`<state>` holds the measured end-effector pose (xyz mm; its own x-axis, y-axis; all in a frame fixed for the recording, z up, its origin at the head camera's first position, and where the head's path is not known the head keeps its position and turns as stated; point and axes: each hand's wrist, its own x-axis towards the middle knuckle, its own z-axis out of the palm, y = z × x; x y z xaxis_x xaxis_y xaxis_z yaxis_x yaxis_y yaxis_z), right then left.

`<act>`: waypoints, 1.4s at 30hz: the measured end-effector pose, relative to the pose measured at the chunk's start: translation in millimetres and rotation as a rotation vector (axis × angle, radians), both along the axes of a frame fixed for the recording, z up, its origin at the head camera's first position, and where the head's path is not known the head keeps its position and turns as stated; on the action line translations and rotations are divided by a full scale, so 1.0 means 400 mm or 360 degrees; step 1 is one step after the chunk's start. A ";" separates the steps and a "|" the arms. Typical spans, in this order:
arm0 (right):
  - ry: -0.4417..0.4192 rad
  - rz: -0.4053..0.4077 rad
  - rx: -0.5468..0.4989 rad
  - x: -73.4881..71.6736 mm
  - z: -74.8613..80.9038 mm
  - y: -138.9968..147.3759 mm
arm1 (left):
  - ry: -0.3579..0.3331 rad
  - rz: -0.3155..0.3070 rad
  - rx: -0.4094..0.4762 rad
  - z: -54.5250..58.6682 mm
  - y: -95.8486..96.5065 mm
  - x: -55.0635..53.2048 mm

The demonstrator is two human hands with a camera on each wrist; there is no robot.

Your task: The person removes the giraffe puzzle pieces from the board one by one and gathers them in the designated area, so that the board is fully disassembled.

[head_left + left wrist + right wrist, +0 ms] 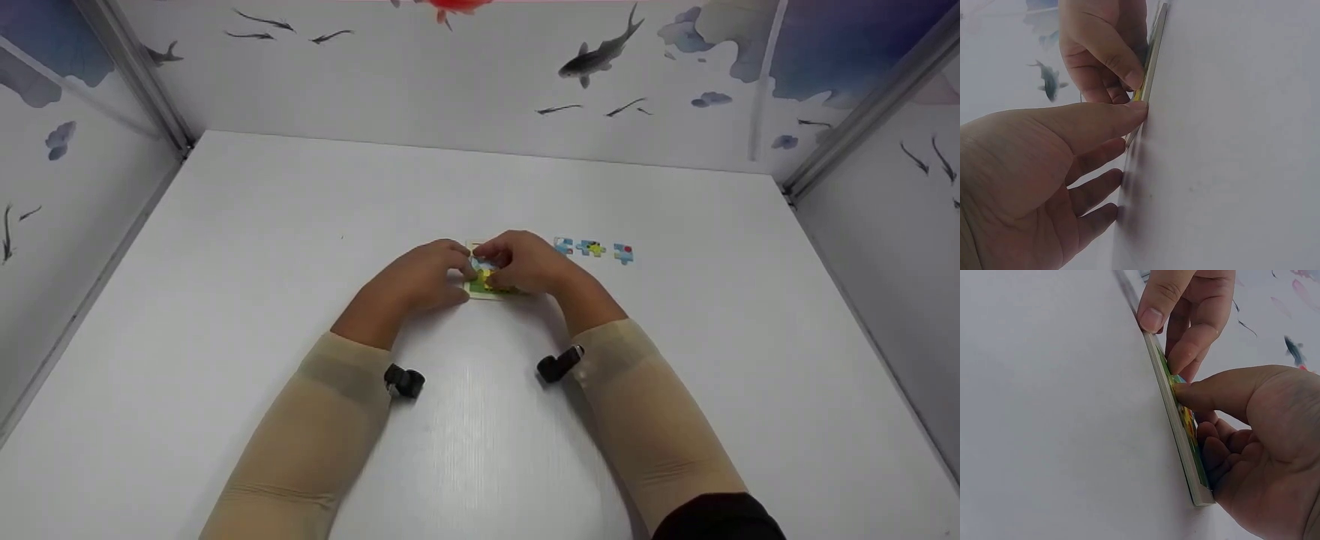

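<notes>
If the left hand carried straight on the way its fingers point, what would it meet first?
The puzzle board: the left hand seems to touch its left edge. Beyond that, the right hand would probably come next, though depth is hard to judge.

Creased beige sleeves (300,427) bear small black wrist devices (406,381), with black cloth (716,519) overlapping the right sleeve.

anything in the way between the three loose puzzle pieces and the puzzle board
Only the right hand: in the head view it lies over much of the puzzle board, on the side nearest the three loose pieces. Nothing else is visible between them; the left hand is at the board's opposite side.
</notes>
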<state>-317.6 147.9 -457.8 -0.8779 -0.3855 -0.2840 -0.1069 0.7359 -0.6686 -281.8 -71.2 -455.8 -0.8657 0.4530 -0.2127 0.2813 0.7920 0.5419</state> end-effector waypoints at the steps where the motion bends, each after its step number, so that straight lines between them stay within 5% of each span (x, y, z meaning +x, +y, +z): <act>1: 0.0004 0.0009 -0.0001 0.000 -0.001 0.000 | 0.0002 -0.0004 0.0003 -0.001 0.000 0.000; 15: 0.0045 0.0068 0.0022 -0.001 0.000 0.005 | 0.0001 -0.0018 -0.0035 0.006 0.002 0.000; 42: 0.0030 -0.0040 -0.0097 0.003 0.000 0.012 | 0.0031 -0.0044 -0.0044 0.007 -0.001 0.003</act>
